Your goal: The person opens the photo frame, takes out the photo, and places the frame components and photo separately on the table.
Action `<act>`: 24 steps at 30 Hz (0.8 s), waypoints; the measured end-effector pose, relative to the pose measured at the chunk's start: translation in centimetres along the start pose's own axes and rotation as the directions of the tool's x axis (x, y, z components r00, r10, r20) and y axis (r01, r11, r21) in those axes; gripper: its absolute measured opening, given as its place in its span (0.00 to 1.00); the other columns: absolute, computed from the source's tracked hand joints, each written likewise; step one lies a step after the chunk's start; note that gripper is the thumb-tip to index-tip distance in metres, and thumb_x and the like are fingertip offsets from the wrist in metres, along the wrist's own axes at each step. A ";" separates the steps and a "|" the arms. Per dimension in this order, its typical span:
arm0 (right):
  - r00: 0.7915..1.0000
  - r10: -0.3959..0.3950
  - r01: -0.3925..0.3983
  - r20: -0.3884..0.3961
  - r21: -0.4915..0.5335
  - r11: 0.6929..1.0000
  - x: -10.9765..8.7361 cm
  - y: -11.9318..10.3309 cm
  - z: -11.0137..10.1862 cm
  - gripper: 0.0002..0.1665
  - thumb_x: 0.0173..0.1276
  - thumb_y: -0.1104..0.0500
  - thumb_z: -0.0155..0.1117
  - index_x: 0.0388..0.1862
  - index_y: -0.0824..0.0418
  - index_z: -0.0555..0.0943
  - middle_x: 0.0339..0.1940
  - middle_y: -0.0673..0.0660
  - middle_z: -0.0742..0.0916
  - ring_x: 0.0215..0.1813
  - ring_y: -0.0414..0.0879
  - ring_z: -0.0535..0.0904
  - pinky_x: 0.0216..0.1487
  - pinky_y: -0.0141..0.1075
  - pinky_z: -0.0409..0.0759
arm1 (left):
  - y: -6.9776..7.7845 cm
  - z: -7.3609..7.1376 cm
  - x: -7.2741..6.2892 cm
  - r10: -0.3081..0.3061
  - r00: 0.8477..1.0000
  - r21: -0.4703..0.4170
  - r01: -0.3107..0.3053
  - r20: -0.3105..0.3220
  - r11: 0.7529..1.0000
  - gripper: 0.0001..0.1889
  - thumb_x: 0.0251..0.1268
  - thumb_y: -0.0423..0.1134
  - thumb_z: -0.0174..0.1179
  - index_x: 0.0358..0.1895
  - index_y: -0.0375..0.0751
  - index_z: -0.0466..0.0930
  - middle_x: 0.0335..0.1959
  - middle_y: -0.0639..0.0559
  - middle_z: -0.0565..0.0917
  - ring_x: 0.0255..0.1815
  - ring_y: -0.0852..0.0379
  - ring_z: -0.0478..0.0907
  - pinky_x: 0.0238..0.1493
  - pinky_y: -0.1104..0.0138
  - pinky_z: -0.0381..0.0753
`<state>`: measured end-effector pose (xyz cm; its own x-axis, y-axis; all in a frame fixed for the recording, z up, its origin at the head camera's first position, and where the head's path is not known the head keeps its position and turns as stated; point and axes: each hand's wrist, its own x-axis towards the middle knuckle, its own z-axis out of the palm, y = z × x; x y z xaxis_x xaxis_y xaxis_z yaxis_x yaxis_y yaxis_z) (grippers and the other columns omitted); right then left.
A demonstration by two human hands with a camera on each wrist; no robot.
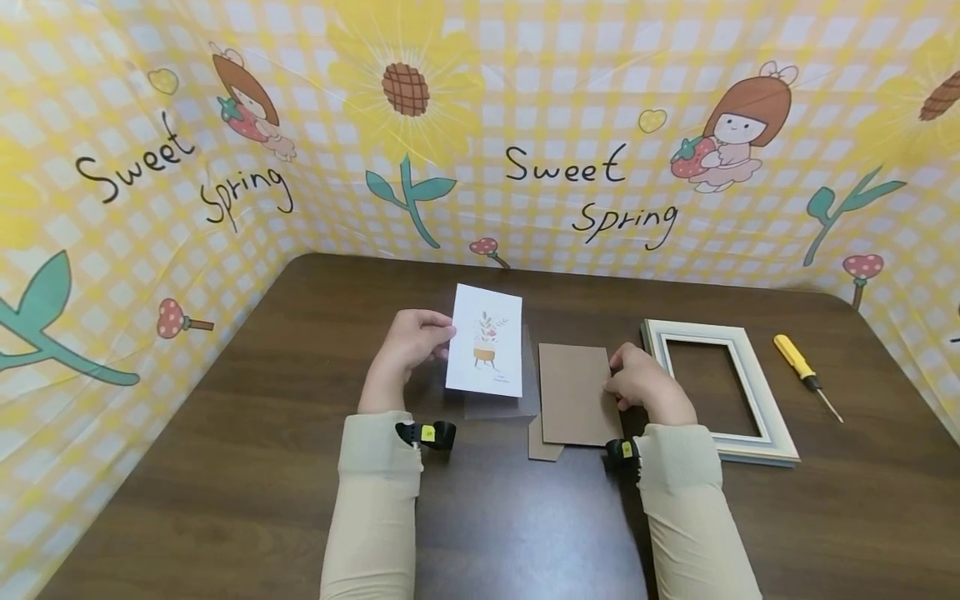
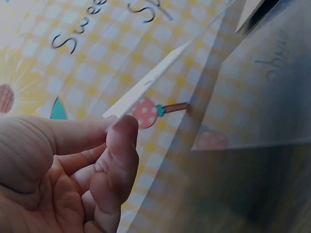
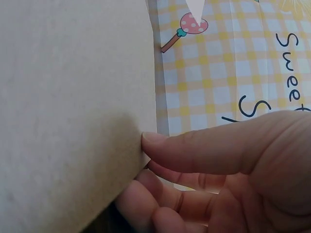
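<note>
My left hand (image 1: 414,343) pinches the left edge of a white card (image 1: 465,350) printed with a potted plant, held tilted up. In the left wrist view the card (image 2: 146,85) shows nearly edge-on between thumb and fingers. Under it lies a clear sheet (image 1: 517,407), partly covered by the card. My right hand (image 1: 643,382) pinches the right edge of a brown backing board (image 1: 573,396), thumb on top and fingers beneath, as the right wrist view shows. Below that board, a second brown piece (image 1: 545,450) peeks out at the lower left.
A pale picture frame (image 1: 776,442) lies just right of my right hand. Beyond it is a yellow-handled screwdriver (image 1: 797,358), its tip toward the front right. A yellow checked cloth (image 1: 465,208) stands along the back and sides of the dark wooden table (image 1: 247,467).
</note>
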<state>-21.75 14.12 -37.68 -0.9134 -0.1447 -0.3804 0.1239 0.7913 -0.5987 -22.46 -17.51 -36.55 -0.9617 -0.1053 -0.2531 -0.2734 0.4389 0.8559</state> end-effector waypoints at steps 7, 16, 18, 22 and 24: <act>1.000 -0.006 0.006 0.003 0.003 1.000 0.2 0.1 -0.1 0.17 0.68 0.68 0.57 0.52 0.73 0.67 0.37 0.65 0.78 0.22 0.45 0.77 0.29 0.35 0.76 | -0.9 -1.8 -0.2 -0.018 0.999 -0.009 0.018 -0.044 1.000 0.17 0.74 0.40 0.56 0.59 0.35 0.78 0.55 0.38 0.80 0.38 0.51 0.80 0.50 0.61 0.75; 1.000 -0.007 0.007 0.006 0.011 1.000 0.0 0.0 -0.1 0.17 0.69 0.68 0.57 0.53 0.73 0.67 0.37 0.65 0.78 0.23 0.46 0.77 0.30 0.36 0.76 | -2.4 -3.9 -0.3 -0.048 0.997 -0.014 0.047 -0.064 0.999 0.19 0.76 0.41 0.54 0.63 0.36 0.75 0.58 0.38 0.78 0.42 0.51 0.78 0.53 0.60 0.73; 1.000 -0.010 0.010 0.006 0.012 1.000 -0.1 0.0 -0.2 0.17 0.69 0.67 0.58 0.53 0.73 0.67 0.37 0.65 0.78 0.24 0.46 0.77 0.30 0.36 0.76 | -2.7 -4.4 -0.5 -0.065 0.995 -0.024 0.063 -0.076 0.998 0.20 0.76 0.42 0.54 0.64 0.36 0.75 0.60 0.38 0.78 0.43 0.50 0.78 0.54 0.60 0.73; 1.000 -0.013 0.013 0.005 0.012 1.000 -0.2 0.0 -0.2 0.17 0.69 0.67 0.58 0.53 0.73 0.67 0.37 0.65 0.79 0.24 0.46 0.77 0.31 0.37 0.76 | -3.1 -5.2 -0.8 -0.095 0.990 -0.035 0.092 -0.103 0.995 0.21 0.76 0.42 0.54 0.65 0.36 0.74 0.60 0.38 0.77 0.45 0.50 0.77 0.54 0.61 0.73; 1.000 -0.014 0.014 0.006 0.010 1.000 -0.1 0.0 -0.2 0.17 0.69 0.67 0.58 0.53 0.73 0.67 0.37 0.65 0.79 0.24 0.46 0.77 0.30 0.37 0.76 | -3.3 -5.4 -0.9 -0.108 0.988 -0.037 0.105 -0.111 0.994 0.21 0.76 0.42 0.54 0.65 0.36 0.74 0.60 0.38 0.77 0.46 0.49 0.76 0.53 0.61 0.73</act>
<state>-21.68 14.22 -37.51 -0.9129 -0.1594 -0.3758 0.1149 0.7831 -0.6112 -20.81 -23.73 -36.69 -0.9227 -0.2509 -0.2925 -0.3732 0.3923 0.8407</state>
